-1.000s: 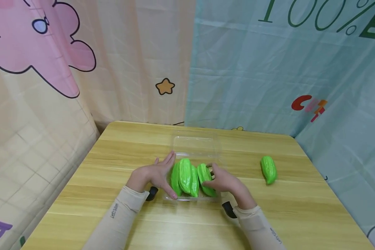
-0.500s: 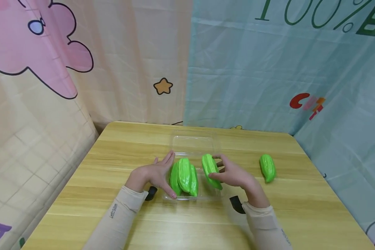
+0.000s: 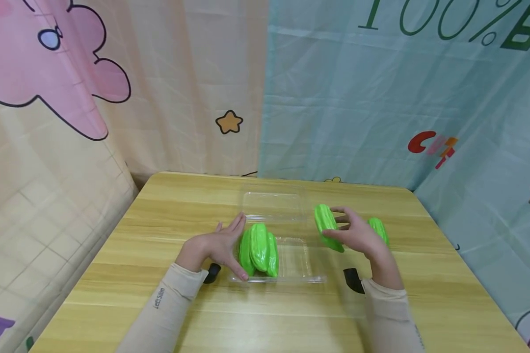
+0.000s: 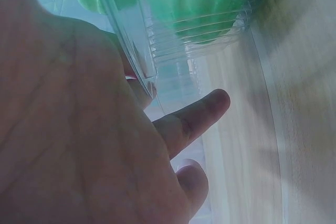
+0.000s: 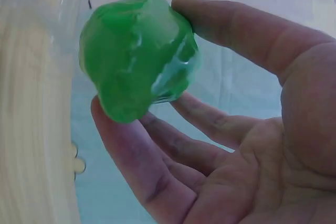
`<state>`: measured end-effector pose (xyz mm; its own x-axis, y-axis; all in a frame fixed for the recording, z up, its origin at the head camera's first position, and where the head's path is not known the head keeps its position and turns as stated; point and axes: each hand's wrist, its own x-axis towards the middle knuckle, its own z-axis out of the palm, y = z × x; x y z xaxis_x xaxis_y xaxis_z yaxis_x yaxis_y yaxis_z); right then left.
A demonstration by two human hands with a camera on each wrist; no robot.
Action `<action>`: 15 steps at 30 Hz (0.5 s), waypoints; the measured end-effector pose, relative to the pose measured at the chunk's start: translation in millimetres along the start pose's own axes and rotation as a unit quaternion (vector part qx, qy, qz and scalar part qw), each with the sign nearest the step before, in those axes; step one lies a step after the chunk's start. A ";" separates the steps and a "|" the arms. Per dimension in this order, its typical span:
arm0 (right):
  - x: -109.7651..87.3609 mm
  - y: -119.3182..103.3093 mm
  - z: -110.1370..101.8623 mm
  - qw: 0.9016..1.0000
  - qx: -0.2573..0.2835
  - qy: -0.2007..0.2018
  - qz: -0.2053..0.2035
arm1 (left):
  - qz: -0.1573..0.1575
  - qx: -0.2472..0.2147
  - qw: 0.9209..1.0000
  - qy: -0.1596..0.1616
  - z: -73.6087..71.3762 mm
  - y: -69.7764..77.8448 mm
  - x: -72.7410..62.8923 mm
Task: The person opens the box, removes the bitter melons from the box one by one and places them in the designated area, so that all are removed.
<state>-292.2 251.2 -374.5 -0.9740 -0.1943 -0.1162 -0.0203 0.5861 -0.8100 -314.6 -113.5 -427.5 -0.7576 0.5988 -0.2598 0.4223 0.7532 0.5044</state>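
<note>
A clear plastic clamshell box (image 3: 300,280) lies unfolded on the table, several shiny green bitter melons (image 3: 259,249) packed in its left part. Along the box's left side my left hand (image 3: 218,247) rests with thumb and fingers spread, the thumb at the front rim. In the left wrist view its straight fingers (image 4: 194,116) lie outside the clear wall. Right of the box, my right hand (image 3: 357,233) holds another bitter melon (image 3: 328,228) in the air. The right wrist view shows this melon (image 5: 139,56) end-on, pinched between thumb and fingertips.
Farther right a single bitter melon (image 3: 378,229) lies on the wooden table (image 3: 256,318), partly hidden behind my right hand. The box's see-through lid (image 3: 271,205) is folded back toward the far edge. Printed curtains (image 3: 335,98) hang behind the table.
My right hand has lifted one bitter melon out of the box's right part and carried it rightward and away from me. My left hand has stayed in place on the box.
</note>
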 end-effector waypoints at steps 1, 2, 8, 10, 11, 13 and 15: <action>1.0 3.3 -2.5 1.000 -0.002 0.008 0.005 | 0.000 -0.001 1.000 0.000 0.0 0.0 0.0; 1.9 6.3 -4.8 1.000 -0.003 0.015 0.010 | 0.000 -0.002 1.000 0.000 0.0 0.1 -0.1; 6.0 23.1 -14.2 0.998 -0.005 0.046 0.048 | 0.001 -0.001 1.000 -0.001 0.0 0.0 0.0; 7.6 28.6 -16.6 0.997 -0.007 0.052 0.057 | 0.002 -0.002 1.000 0.000 -0.1 -0.1 -0.1; 8.3 31.3 -18.0 0.997 -0.012 0.054 0.060 | 0.003 -0.003 1.000 0.000 -0.1 -0.2 0.0; 9.2 35.8 -20.5 0.995 -0.025 0.059 0.070 | 0.004 -0.004 1.000 0.001 -0.1 -0.4 0.2; 9.8 39.9 -22.4 0.994 -0.046 0.064 0.080 | 0.004 -0.005 1.000 0.002 -0.1 -0.3 0.2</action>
<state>-307.6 290.3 -395.1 -0.9871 0.0050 -0.1601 0.1218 0.6722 -0.7303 -314.9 -113.6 -427.6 -0.7557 0.6044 -0.2524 0.4238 0.7450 0.5152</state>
